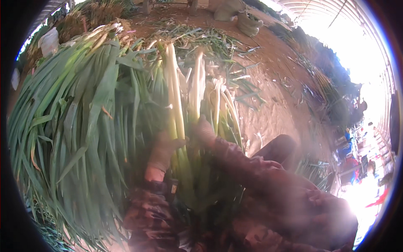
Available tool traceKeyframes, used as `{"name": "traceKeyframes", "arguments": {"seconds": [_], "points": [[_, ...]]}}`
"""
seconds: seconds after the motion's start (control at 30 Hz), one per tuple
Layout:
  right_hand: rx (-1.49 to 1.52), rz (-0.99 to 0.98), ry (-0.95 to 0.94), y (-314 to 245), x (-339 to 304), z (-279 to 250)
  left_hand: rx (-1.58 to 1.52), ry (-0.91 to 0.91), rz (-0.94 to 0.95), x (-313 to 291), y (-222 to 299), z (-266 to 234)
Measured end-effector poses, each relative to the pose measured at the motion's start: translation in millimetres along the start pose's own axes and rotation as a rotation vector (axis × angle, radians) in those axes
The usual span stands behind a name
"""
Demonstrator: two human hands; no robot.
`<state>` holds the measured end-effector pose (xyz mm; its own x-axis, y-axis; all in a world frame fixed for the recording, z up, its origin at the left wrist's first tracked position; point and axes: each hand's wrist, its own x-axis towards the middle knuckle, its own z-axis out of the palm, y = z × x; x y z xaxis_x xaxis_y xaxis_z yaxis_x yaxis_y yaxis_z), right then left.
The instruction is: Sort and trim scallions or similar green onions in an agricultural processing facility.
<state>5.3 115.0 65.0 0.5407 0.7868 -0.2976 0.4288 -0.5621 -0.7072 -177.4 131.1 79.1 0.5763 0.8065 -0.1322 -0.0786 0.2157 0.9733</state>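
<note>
Two long scallions with white stems and green tops stand out in the middle, roots pointing away from me. My left hand, in a tan glove, is closed round them where white turns to green. Just to the right, my right hand, also gloved, grips another scallion stem, with its fingertips partly hidden. More pale scallion stems lie beyond that hand. A large heap of green scallion leaves fills the left side, close beside my left hand. Haze blurs the picture around both hands.
Brown ground stretches to the right, with leaf scraps scattered over it. Stuffed pale sacks stand at the far side. A long pile of plants runs along the right. A white bag sits at the far left.
</note>
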Motion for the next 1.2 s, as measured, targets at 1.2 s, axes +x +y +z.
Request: {"name": "traceKeyframes", "arguments": {"seconds": [1.2], "points": [[-0.205,-0.161,0.252,23,40,-85,-0.256,-0.124,-0.085,4,9,1]]}}
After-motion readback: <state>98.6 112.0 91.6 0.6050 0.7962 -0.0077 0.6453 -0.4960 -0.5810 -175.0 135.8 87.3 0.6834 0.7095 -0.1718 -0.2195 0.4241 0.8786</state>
